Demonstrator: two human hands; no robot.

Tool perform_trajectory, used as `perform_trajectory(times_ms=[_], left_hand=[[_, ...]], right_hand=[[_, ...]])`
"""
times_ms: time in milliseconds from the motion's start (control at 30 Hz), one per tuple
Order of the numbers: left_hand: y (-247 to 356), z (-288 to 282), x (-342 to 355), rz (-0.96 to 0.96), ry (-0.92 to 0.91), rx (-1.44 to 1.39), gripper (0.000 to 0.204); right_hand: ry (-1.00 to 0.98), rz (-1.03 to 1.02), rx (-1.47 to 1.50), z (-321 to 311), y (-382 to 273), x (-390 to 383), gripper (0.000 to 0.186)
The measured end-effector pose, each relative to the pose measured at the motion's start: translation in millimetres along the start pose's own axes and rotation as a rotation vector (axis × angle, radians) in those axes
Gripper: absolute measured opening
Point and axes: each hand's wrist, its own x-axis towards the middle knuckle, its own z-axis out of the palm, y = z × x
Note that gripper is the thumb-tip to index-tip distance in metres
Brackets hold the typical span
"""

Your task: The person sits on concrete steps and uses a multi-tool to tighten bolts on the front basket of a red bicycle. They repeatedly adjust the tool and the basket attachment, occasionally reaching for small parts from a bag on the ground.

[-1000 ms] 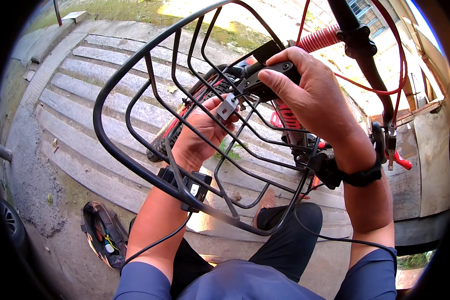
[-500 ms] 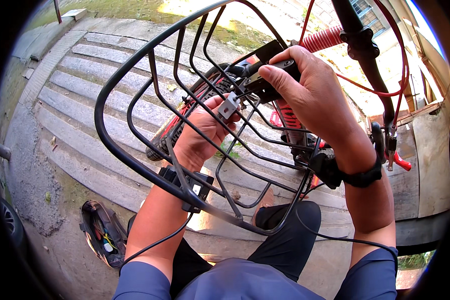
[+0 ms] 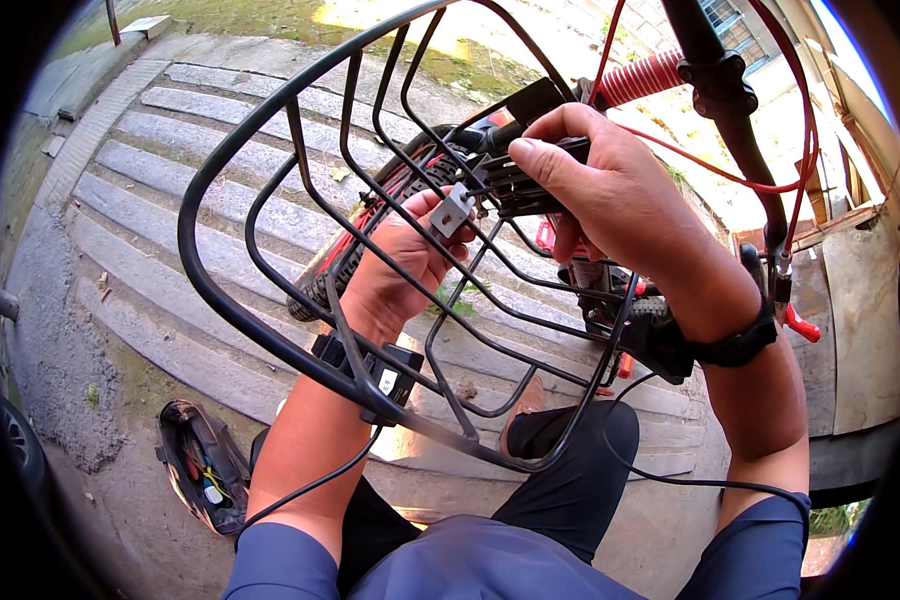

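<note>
My left hand (image 3: 405, 265) reaches up under the black wire basket (image 3: 186, 230), fingers closed on a small pale metal bracket (image 3: 450, 210) with a bolt at its top. My right hand (image 3: 615, 200) grips a black folding multi-tool (image 3: 518, 195) beside the bolt; several folded bits show along it. Whether a bit sits in the bolt is too small to tell. The basket is on the front of a bicycle, whose knobbly tyre (image 3: 320, 285) shows through the wires. Dark devices are strapped to both wrists, with cables along my arms.
The bicycle's dark handlebar (image 3: 722, 85), red ridged sleeve (image 3: 640, 80), red cables and red lever (image 3: 802, 325) are at right. An open bag with tools (image 3: 195, 465) lies on the grooved concrete at lower left. A vehicle wheel (image 3: 20, 435) edges in at left, boards (image 3: 860, 330) at right.
My right hand and the tool have turned and dipped slightly, showing the folded bits, and my right forearm has swung rightward. My left hand and bracket have barely moved.
</note>
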Motion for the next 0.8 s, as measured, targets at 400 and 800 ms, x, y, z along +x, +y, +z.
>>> perform_trajectory(times_ms=[400,800], left_hand=[[-3,-4,0,0.012,-0.042,-0.029,0.014],[-4,-7,3,0.021,-0.051,-0.030,0.014]], right_hand=[[-0.127,-0.137,-0.210,-16,1,5,0.033],[-0.122,-0.543,-0.240,-17,21,12,0.025]])
